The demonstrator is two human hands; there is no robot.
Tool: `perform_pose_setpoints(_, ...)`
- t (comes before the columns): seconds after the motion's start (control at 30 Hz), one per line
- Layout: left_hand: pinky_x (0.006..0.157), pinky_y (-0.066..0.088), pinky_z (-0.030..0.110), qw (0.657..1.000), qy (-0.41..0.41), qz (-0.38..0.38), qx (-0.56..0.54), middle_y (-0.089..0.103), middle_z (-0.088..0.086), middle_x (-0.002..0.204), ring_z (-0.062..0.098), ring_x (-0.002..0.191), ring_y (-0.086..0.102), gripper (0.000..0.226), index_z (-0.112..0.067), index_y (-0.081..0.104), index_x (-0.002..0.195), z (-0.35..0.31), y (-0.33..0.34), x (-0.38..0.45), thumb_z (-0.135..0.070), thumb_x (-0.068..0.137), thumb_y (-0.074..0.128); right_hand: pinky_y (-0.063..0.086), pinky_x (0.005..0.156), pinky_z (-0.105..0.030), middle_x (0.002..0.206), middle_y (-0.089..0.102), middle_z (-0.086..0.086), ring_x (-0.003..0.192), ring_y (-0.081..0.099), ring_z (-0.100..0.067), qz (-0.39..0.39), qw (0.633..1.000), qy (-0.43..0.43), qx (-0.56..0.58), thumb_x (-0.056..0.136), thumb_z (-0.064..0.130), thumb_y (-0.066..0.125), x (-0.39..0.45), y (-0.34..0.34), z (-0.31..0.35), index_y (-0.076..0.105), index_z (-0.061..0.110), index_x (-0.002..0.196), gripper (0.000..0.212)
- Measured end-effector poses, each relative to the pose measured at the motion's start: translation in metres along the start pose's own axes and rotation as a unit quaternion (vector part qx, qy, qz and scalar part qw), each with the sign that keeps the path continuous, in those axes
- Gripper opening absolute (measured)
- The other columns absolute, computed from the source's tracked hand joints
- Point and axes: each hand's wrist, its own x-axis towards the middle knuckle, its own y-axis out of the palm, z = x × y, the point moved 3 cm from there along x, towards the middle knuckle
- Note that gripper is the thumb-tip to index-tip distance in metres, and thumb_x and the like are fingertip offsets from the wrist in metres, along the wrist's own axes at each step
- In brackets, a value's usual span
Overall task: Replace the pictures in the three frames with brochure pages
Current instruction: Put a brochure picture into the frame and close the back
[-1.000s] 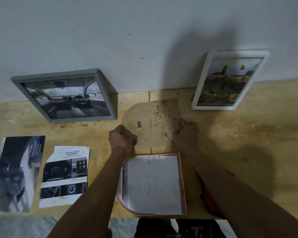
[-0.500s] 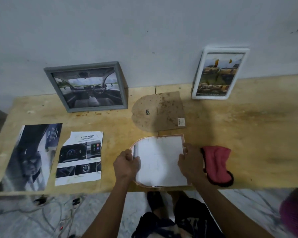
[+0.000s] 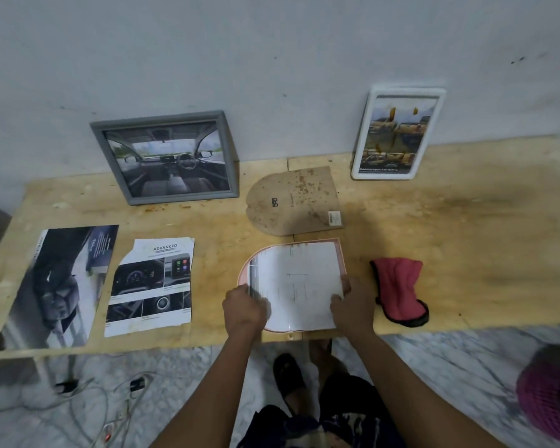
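pink frame (image 3: 338, 250) flat, arched end pointing left

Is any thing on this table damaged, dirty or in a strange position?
Yes. The brochure page with "ADVANCED" printed on it has a torn, ragged left edge. The brown backing board, lying loose behind the pink frame, is speckled with rusty-looking stains. The table has dark smudges on its right part.

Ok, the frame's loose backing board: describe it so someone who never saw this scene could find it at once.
Start at the wooden table against the wall. Between the grey frame and the white frame leaning there, a brown backing board lies flat, just beyond the pink frame both hands are at. It alone is bare, stained brown, rounded at one end, with a small sticker at a corner.
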Motion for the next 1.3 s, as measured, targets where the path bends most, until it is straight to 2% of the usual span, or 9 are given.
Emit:
perform_pose_setpoints(0.13, 0.081, 0.06, 0.039, 1.0, -0.014, 0.007, 0.013, 0.071, 0.01, 0.101, 0.03, 0.092, 0.068, 0.029, -0.009, 0.07, 0.099, 0.002, 0.003, 0.001, -0.027, 0.076, 0.074, 0.039, 0.075, -0.027, 0.096, 0.057, -0.002, 0.09, 0.055, -0.02, -0.006, 0.999, 0.029, 0.029, 0.084, 0.0, 0.058, 0.005, 0.0, 0.0, 0.059, 0.003, 0.11, 0.025)
perform_pose_setpoints(0.37, 0.076, 0.062, 0.039, 0.999, -0.023, 0.013, 0.033, 0.069, 0.007, 0.096, 0.028, 0.088, 0.067, 0.031, -0.01, 0.069, 0.096, 0.005, 0.005, 0.006, -0.025, 0.069, 0.071, 0.047, 0.077, -0.032, 0.095, 0.059, -0.002, 0.091, 0.06, -0.022, 0.024, 0.999, 0.03, 0.038, 0.091, 0.01, 0.059, 0.019, -0.001, 0.004, 0.053, 0.013, 0.102, 0.013)
perform_pose_setpoints(0.57, 0.078, 0.06, 0.039, 0.999, -0.042, 0.015, 0.02, 0.067, 0.009, 0.093, 0.029, 0.085, 0.065, 0.032, -0.012, 0.067, 0.091, 0.003, 0.006, 0.01, -0.037, 0.071, 0.064, 0.049, 0.073, -0.03, 0.102, 0.063, -0.006, 0.088, 0.06, -0.019, 0.042, 0.996, 0.045, 0.067, 0.09, 0.008, 0.056, 0.023, -0.001, 0.007, 0.055, 0.006, 0.112, 0.022)
perform_pose_setpoints(0.73, 0.093, 0.054, 0.039, 0.996, -0.087, -0.01, -0.022, 0.067, 0.011, 0.115, 0.031, 0.105, 0.064, 0.048, -0.009, 0.067, 0.114, -0.001, -0.004, 0.008, -0.046, 0.083, 0.066, 0.046, 0.057, -0.022, 0.092, 0.064, -0.003, 0.075, 0.059, -0.011, 0.057, 0.983, 0.108, 0.136, 0.09, 0.005, 0.053, 0.024, 0.0, 0.008, 0.059, 0.008, 0.108, 0.019)
perform_pose_setpoints(0.83, 0.092, 0.05, 0.035, 0.987, -0.134, -0.006, -0.085, 0.067, 0.01, 0.122, 0.032, 0.11, 0.063, 0.056, -0.007, 0.063, 0.125, -0.002, -0.015, 0.004, -0.046, 0.085, 0.067, 0.058, 0.073, -0.035, 0.097, 0.068, -0.005, 0.084, 0.065, -0.019, 0.062, 0.971, 0.134, 0.187, 0.088, 0.007, 0.056, 0.022, -0.001, 0.009, 0.063, 0.009, 0.107, 0.02)
perform_pose_setpoints(0.9, 0.08, 0.055, 0.037, 0.968, -0.172, 0.016, -0.183, 0.071, 0.012, 0.109, 0.032, 0.092, 0.068, 0.053, -0.005, 0.064, 0.118, -0.002, -0.021, 0.0, -0.045, 0.083, 0.071, 0.059, 0.083, -0.045, 0.103, 0.07, -0.007, 0.09, 0.068, -0.024, 0.067, 0.963, 0.146, 0.216, 0.087, 0.01, 0.058, 0.017, -0.002, 0.009, 0.065, 0.01, 0.112, 0.026)
perform_pose_setpoints(0.97, 0.063, 0.054, 0.038, 0.91, -0.207, 0.053, -0.355, 0.069, 0.015, 0.094, 0.031, 0.072, 0.065, 0.047, 0.0, 0.062, 0.112, -0.004, -0.024, -0.011, -0.034, 0.083, 0.076, 0.059, 0.083, -0.047, 0.1, 0.07, -0.005, 0.09, 0.069, -0.025, 0.058, 0.958, 0.143, 0.24, 0.088, 0.011, 0.06, 0.011, -0.004, 0.009, 0.066, 0.013, 0.109, 0.023)
perform_pose_setpoints(1.1, 0.073, 0.061, 0.043, 0.823, -0.207, 0.089, -0.521, 0.068, 0.016, 0.106, 0.032, 0.092, 0.068, 0.039, -0.002, 0.059, 0.113, -0.013, -0.03, -0.037, -0.016, 0.083, 0.079, 0.059, 0.081, -0.048, 0.099, 0.07, -0.005, 0.088, 0.068, -0.026, 0.042, 0.957, 0.115, 0.262, 0.088, 0.01, 0.059, -0.008, -0.009, 0.018, 0.063, 0.023, 0.09, 0.014)
perform_pose_setpoints(1.3, 0.06, 0.059, 0.033, 0.803, -0.157, 0.086, -0.569, 0.072, 0.012, 0.11, 0.032, 0.097, 0.068, 0.024, -0.009, 0.068, 0.109, -0.02, -0.038, -0.071, -0.002, 0.086, 0.073, 0.06, 0.078, -0.049, 0.113, 0.065, -0.012, 0.098, 0.066, -0.03, 0.107, 0.932, 0.114, 0.327, 0.094, 0.008, 0.058, -0.04, 0.003, 0.033, 0.055, 0.009, 0.124, 0.03)
